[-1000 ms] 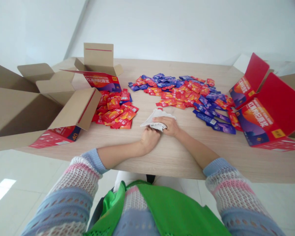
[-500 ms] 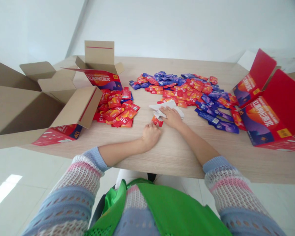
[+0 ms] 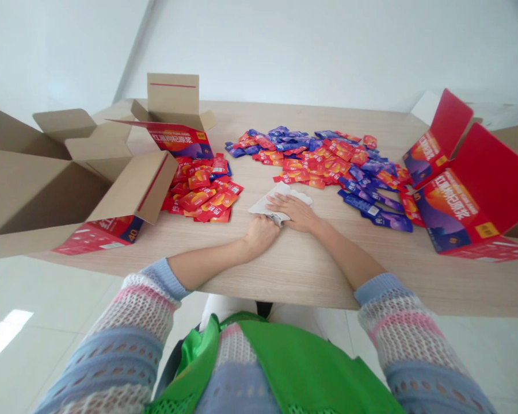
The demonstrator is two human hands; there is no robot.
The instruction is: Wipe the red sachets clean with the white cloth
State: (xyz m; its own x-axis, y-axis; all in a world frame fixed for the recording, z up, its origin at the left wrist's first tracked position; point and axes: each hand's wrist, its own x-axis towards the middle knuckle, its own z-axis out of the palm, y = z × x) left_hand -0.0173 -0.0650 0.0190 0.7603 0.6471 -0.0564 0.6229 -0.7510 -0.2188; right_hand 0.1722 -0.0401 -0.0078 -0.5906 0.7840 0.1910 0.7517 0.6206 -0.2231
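Observation:
A folded white cloth [image 3: 280,195] lies on the table in front of me. My right hand [image 3: 294,211] rests flat on it, fingers stretched out and pressing it down. Just left of that, my left hand [image 3: 261,234] is closed at the cloth's near edge, knuckles up. The red sachet seen earlier at its fingertips is now hidden under the cloth and hand. Nearest to my left hand is a pile of red sachets [image 3: 207,198]. Beyond the cloth spreads a mixed heap of red and purple sachets [image 3: 323,161].
Two open cartons stand on the left, a near carton [image 3: 99,234] with raised brown flaps and a far carton [image 3: 179,141]. On the right are two red cartons, one nearer [image 3: 453,210] and one behind [image 3: 427,152]. The table's front edge [image 3: 276,296] runs close to my body.
My right hand has slid the white cloth nearer and left, up against my left hand. The red sachet there is now covered. My left hand has shifted only slightly.

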